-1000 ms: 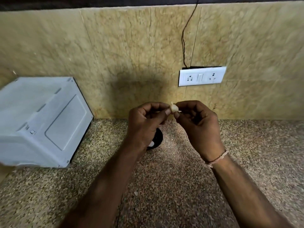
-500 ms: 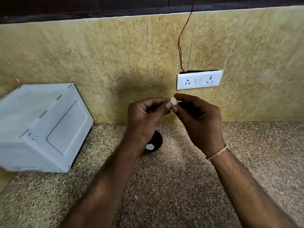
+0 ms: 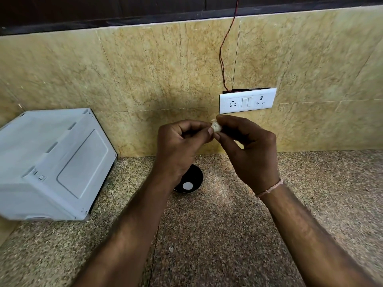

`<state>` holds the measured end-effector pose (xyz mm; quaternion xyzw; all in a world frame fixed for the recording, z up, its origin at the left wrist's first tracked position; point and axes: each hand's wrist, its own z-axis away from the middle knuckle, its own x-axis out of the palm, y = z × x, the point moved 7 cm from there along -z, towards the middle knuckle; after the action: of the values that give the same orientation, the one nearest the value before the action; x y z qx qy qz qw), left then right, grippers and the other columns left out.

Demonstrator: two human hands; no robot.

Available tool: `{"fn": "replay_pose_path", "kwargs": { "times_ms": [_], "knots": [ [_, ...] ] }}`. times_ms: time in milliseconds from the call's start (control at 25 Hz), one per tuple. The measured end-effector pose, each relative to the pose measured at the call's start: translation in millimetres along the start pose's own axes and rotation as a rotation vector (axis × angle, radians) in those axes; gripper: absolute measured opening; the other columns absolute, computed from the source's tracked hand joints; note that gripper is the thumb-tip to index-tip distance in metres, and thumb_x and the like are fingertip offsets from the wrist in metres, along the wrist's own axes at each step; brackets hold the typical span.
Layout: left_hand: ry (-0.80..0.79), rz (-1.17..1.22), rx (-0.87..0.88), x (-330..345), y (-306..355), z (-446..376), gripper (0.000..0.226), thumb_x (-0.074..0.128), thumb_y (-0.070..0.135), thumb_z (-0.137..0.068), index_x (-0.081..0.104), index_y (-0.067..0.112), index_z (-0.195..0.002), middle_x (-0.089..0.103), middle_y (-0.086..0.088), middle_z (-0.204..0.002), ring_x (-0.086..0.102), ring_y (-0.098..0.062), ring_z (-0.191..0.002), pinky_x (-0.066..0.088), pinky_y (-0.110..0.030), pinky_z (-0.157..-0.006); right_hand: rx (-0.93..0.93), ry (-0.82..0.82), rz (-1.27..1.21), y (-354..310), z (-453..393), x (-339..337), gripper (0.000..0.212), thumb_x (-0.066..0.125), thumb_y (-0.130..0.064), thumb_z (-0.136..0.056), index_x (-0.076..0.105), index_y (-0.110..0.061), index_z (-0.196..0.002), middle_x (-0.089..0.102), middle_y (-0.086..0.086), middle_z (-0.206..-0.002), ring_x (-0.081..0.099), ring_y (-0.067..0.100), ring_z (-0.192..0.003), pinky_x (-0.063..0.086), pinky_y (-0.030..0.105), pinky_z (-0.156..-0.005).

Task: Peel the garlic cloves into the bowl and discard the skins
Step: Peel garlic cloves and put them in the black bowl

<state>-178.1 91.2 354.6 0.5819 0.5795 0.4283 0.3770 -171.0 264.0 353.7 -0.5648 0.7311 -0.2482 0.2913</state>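
Note:
A small pale garlic clove is held in the air between both hands, in front of the wall. My left hand pinches it with thumb and curled fingers from the left. My right hand pinches it from the right with thumb and forefinger. Below the hands a black bowl stands on the counter, partly hidden by my left wrist; a white spot shows inside it. A tiny pale scrap of skin lies on the counter nearer to me.
A white box-shaped appliance sits on the speckled granite counter at the left. A white socket plate with a red wire is on the tiled wall right behind the hands.
Both hands have kept the clove pinched between them and shifted a little. The view has tilted, so more of the wall's top shows.

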Motion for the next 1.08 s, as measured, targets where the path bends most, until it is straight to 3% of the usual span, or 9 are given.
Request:
{"fn": "replay_pose_path", "kwargs": {
  "times_ms": [440, 720, 960, 1080],
  "knots": [
    [0.043, 0.039, -0.012, -1.1, 2.1, 4.9, 0.011, 0.077, 0.001, -0.090, 0.078, -0.006, -0.099, 0.079, -0.018, -0.089, 0.078, -0.034, -0.090, 0.064, -0.038, -0.086, -0.029, 0.042, 0.016, -3.7, 4.0, -0.1, 0.027, 0.081, -0.012, -0.090, 0.075, -0.006, -0.116, 0.076, 0.001, -0.111, 0.075, 0.012, -0.102, 0.061, 0.030, -0.086],
    [0.091, 0.090, -0.050, -4.9, -6.6, 11.3, 0.012, 0.075, -0.001, -0.091, 0.076, -0.009, -0.101, 0.079, -0.017, -0.092, 0.079, -0.029, -0.090, 0.064, -0.032, -0.082, 0.054, 0.043, -0.037, -0.2, 9.4, 5.9, 0.028, 0.080, -0.009, -0.090, 0.075, -0.003, -0.116, 0.077, 0.003, -0.110, 0.075, 0.011, -0.101, 0.060, 0.028, -0.086],
    [0.098, 0.236, -0.124, -6.7, -17.4, 12.6, 0.009, 0.075, -0.002, -0.091, 0.075, -0.008, -0.097, 0.077, -0.022, -0.097, 0.078, -0.033, -0.094, 0.063, -0.037, -0.087, 0.214, 0.077, -0.239, 10.0, 13.4, 7.6, 0.027, 0.077, 0.001, -0.089, 0.073, 0.002, -0.116, 0.078, 0.008, -0.106, 0.076, 0.017, -0.100, 0.060, 0.027, -0.087],
    [0.076, 0.364, -0.224, -6.7, -32.8, 15.1, 0.005, 0.074, -0.001, -0.092, 0.077, -0.003, -0.096, 0.077, -0.024, -0.099, 0.077, -0.034, -0.095, 0.063, -0.037, -0.087, 0.391, 0.113, -0.430, 28.5, 22.2, 11.3, 0.026, 0.075, 0.003, -0.089, 0.072, 0.005, -0.114, 0.078, 0.015, -0.104, 0.076, 0.026, -0.100, 0.061, 0.034, -0.088]
  ]
}}
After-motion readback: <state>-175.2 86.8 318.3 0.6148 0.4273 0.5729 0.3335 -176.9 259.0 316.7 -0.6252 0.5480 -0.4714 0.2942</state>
